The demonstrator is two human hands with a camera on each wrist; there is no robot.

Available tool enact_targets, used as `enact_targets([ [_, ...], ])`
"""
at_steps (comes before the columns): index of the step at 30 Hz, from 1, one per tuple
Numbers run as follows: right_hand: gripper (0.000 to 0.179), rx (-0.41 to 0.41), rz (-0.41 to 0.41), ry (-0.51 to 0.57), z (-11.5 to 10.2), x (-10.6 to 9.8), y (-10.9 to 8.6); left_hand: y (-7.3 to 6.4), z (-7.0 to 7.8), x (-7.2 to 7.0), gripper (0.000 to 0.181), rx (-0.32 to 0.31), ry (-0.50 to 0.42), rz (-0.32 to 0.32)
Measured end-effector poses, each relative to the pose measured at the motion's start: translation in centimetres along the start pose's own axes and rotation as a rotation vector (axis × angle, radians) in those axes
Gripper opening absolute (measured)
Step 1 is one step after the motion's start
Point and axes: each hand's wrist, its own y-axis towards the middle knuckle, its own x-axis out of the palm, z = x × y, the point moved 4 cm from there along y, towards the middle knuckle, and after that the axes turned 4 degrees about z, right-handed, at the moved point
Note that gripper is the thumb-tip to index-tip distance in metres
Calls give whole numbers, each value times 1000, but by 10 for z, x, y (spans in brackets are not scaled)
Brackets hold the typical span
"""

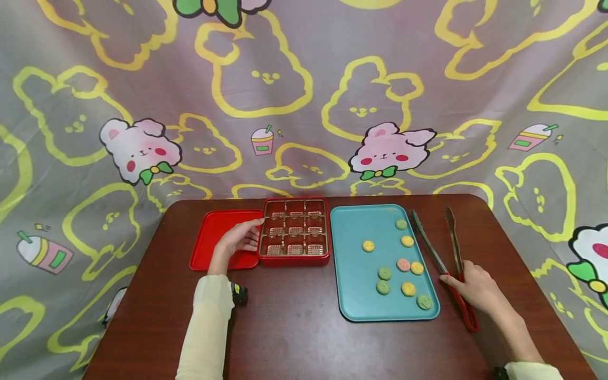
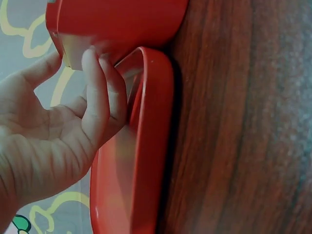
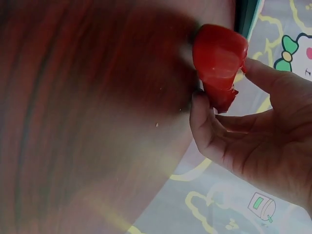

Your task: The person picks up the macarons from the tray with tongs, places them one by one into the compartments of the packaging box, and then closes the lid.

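My left hand (image 1: 241,236) is at the left side of a red box (image 1: 294,261) with a clear, compartmented insert (image 1: 295,230). In the left wrist view, the thumb is at the box's rim and curled fingers (image 2: 97,92) lie against its outer wall. My right hand (image 1: 480,285) grips tongs (image 1: 458,298) by their red handles, seen end-on as a red loop (image 3: 219,53) in the right wrist view. The tongs' metal arms are spread apart, with nothing between the tips. Several green, yellow and pink round cookies (image 1: 408,288) lie on a blue tray (image 1: 356,295).
A red lid or shallow tray (image 1: 214,237) lies left of the box, beneath the left hand. The blue tray stands between the box and the tongs. A brown table (image 1: 294,327) carries everything, and a patterned cloth (image 1: 309,105) hangs behind and at the sides.
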Motion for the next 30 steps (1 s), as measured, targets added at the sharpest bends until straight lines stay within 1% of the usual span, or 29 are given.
enact_targets([
  [2,61,-8,1,7,1,1,0,0,0,0,44,-6,0,5],
  [4,47,-15,24,11,2,1,0,-1,2,1,44,0,13,7],
  [6,36,-43,85,8,1,0,-2,-2,5,2,46,4,22,12],
  [11,20,-121,299,27,-3,-6,-8,-2,11,2,46,1,53,-10],
  [14,13,-143,375,56,-8,-9,-13,-3,15,1,46,-6,82,-43],
  [16,12,-162,410,62,-13,-12,-18,-3,16,0,48,-19,103,-58],
  [19,15,-200,454,58,-24,-16,-26,-4,17,-1,52,-28,133,-88],
  [21,18,-223,474,42,-31,-19,-32,-5,18,-2,54,-29,140,-102],
  [22,19,-232,478,32,-34,-20,-34,-6,19,-2,56,-25,133,-119],
  [24,23,-254,488,-7,-40,-23,-37,-7,19,-2,56,-23,128,-130],
  [27,26,-287,495,-57,-44,-25,-39,-7,17,-3,55,-28,121,-123],
  [30,26,-312,497,-92,-44,-24,-41,-5,14,-2,51,-41,115,-104],
])
